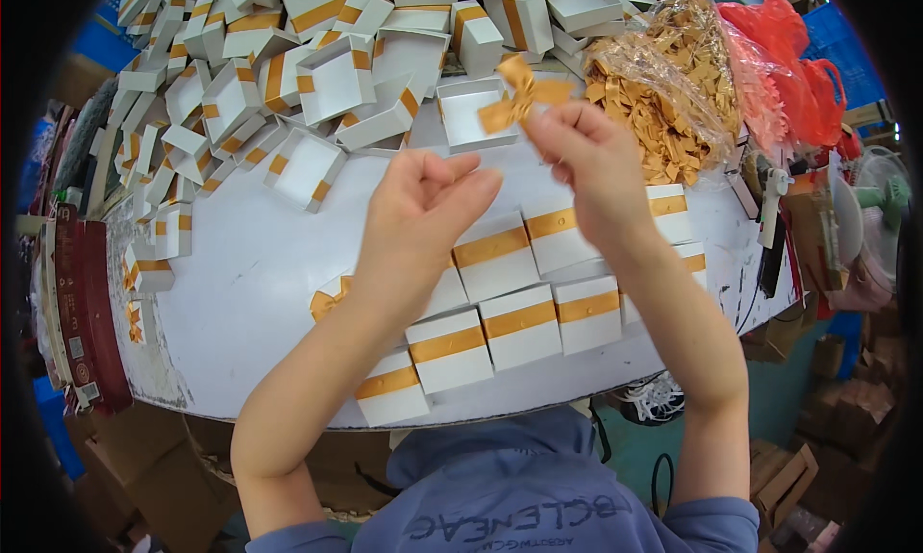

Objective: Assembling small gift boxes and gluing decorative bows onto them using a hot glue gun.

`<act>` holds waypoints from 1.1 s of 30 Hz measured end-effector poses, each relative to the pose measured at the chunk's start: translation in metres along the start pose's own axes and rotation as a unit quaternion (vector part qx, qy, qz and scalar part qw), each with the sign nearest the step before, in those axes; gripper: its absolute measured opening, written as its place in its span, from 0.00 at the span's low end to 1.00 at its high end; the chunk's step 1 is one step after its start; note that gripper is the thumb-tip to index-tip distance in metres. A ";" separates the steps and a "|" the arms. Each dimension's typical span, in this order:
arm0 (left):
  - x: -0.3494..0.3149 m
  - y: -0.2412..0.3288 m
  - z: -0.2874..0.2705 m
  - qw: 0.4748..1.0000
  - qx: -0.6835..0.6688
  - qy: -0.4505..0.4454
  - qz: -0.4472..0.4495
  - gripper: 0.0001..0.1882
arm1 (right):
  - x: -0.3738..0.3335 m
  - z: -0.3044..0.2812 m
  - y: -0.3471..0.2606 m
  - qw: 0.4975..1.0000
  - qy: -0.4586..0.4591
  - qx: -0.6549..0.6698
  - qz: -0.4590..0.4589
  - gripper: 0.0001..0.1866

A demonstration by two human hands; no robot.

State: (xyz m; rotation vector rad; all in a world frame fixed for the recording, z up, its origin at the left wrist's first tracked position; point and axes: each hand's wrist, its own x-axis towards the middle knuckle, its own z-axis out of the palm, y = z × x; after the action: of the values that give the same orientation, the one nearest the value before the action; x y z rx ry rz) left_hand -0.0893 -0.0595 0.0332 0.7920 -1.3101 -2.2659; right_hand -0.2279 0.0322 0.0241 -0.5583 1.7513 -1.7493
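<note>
My right hand (pixel 591 159) is raised over the table, thumb and fingers pinched on a gold ribbon bow (pixel 522 95). Beyond the bow lies an open white box tray (pixel 471 111). To the left, my left hand (pixel 413 212) hovers with fingers bent, thumb apart from them, and nothing visible between. Below both hands stand two rows of white boxes (pixel 450 349), each wrapped with a gold ribbon band. Another gold bow (pixel 330 298) sits on a box beside my left forearm, which partly hides that box.
A large heap of white box parts with gold bands (pixel 332 77) covers the table's far side. At right lie a clear plastic bag of gold bows (pixel 663 91) and a red plastic bag (pixel 769 43). A dark red carton (pixel 101 313) borders the left edge; a fan (pixel 880 192) stands right.
</note>
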 end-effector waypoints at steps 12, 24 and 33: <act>-0.027 -0.010 -0.036 0.982 0.159 -0.032 0.102 0.11 | -0.039 0.035 0.013 0.993 -0.110 0.010 -0.039 0.08; -0.059 -0.026 -0.078 0.857 0.462 -0.026 0.228 0.17 | -0.053 0.056 0.038 0.958 -0.162 -0.227 -0.068 0.05; -0.054 -0.032 -0.079 0.761 0.596 -0.048 0.251 0.14 | -0.054 0.063 0.044 0.853 -0.161 -0.467 -0.167 0.05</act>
State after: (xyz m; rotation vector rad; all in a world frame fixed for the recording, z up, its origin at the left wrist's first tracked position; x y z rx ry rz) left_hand 0.0014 -0.0632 -0.0118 0.5117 -2.6255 -0.8571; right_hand -0.1405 0.0233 -0.0109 -1.5326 2.2576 -0.7739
